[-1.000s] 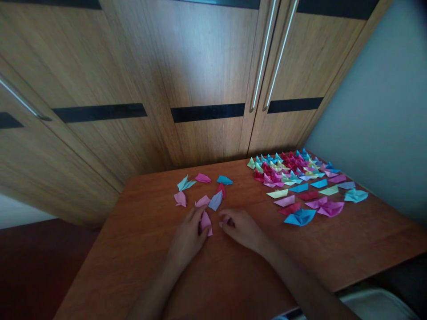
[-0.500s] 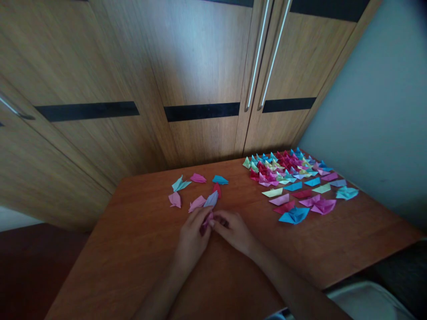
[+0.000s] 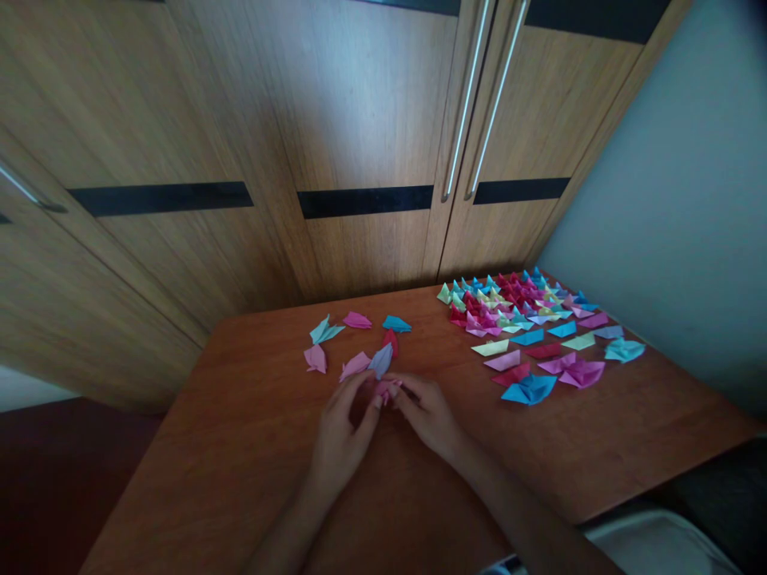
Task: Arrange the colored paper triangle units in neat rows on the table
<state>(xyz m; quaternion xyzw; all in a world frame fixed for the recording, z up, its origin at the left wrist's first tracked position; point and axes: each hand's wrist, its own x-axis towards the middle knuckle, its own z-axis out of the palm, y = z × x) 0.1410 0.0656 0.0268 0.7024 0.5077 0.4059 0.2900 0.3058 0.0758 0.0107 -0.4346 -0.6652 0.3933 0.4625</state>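
Between my fingertips is a small pink folded paper (image 3: 387, 389), partly hidden by the fingers. My left hand (image 3: 344, 423) pinches its left side, thumb and fingers curved round. My right hand (image 3: 428, 415) pinches the right side. Just beyond my fingers lie a lavender folded paper (image 3: 381, 362) and a pink folded paper (image 3: 355, 365). Behind them are a red folded paper (image 3: 391, 343) and a blue one (image 3: 396, 323). Farther left rest a light-blue folded paper (image 3: 325, 330), a pink piece (image 3: 315, 358) and a magenta piece (image 3: 358, 320).
Many small paper boats (image 3: 497, 303) stand in rows at the table's back right. In front lie flat folded strips (image 3: 491, 348) and opened boats, one blue (image 3: 530, 390). A wooden wardrobe (image 3: 365, 247) backs the brown table (image 3: 252, 447); a wall (image 3: 671, 239) is at right.
The pink paper has shifted slightly right and turned in my fingers, showing more of itself. My left thumb and fingers have spread a little wider. The other papers stay put.
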